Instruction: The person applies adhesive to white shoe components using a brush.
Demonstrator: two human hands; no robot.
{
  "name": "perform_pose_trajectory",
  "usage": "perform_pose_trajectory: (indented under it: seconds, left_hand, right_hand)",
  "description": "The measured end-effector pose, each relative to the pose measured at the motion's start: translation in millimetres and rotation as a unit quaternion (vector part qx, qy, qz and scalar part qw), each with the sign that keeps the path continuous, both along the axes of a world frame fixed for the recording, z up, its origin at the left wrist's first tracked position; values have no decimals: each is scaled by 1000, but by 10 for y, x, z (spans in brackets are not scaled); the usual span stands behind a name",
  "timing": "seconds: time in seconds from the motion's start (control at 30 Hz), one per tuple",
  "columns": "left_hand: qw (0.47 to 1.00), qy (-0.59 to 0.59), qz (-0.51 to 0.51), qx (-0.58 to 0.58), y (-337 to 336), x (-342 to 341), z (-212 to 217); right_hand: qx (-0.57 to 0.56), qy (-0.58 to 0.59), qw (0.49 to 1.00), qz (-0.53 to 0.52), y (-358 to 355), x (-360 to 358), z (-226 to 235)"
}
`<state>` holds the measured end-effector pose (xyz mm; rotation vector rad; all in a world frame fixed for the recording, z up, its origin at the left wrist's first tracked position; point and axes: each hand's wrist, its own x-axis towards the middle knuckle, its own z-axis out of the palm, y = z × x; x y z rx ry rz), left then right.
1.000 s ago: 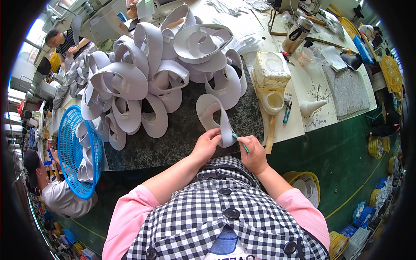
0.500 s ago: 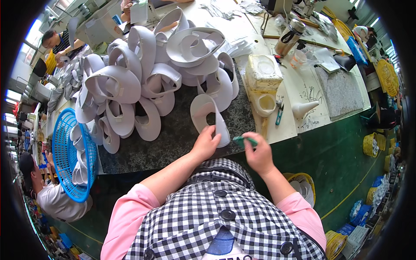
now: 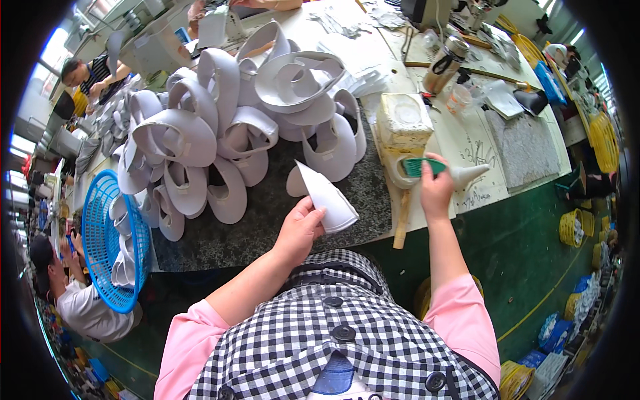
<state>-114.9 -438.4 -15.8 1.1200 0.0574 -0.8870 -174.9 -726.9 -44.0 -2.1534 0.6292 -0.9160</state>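
Note:
My left hand (image 3: 299,230) grips a white shoe upper (image 3: 328,200) over the front of the dark mat, fingers closed on its near side. In my right hand (image 3: 437,192) is a green brush (image 3: 425,167), its head over the mouth of a small off-white pot (image 3: 399,175); whether it touches inside I cannot tell. Beyond the pot stands a crusted cream block-shaped container (image 3: 405,120). A white funnel-like nozzle (image 3: 472,175) lies just right of my right hand. A heap of similar white uppers (image 3: 190,137) covers the left and far part of the mat.
A blue mesh basket (image 3: 141,250) holding uppers is at the table's left edge. A wooden handle (image 3: 402,223) juts over the front edge. A steel flask (image 3: 445,63) stands at back right, beside a grey slab (image 3: 520,150). One person (image 3: 93,317) works at far left.
My right hand has moved right and away from me, carrying the green brush from beside the upper to the pot. My left hand has shifted slightly left and turned the upper.

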Motion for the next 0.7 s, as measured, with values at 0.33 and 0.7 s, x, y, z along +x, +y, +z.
perform_pose_trajectory:
  seconds: [0.33,0.7]
  left_hand:
    - [991,117,-26,-62,36,25,36]
    - [988,139,19,-61,90,80,166]
  right_hand:
    - [416,36,874,248,646,143,530]
    - [170,51,886,429,867,-133,742]
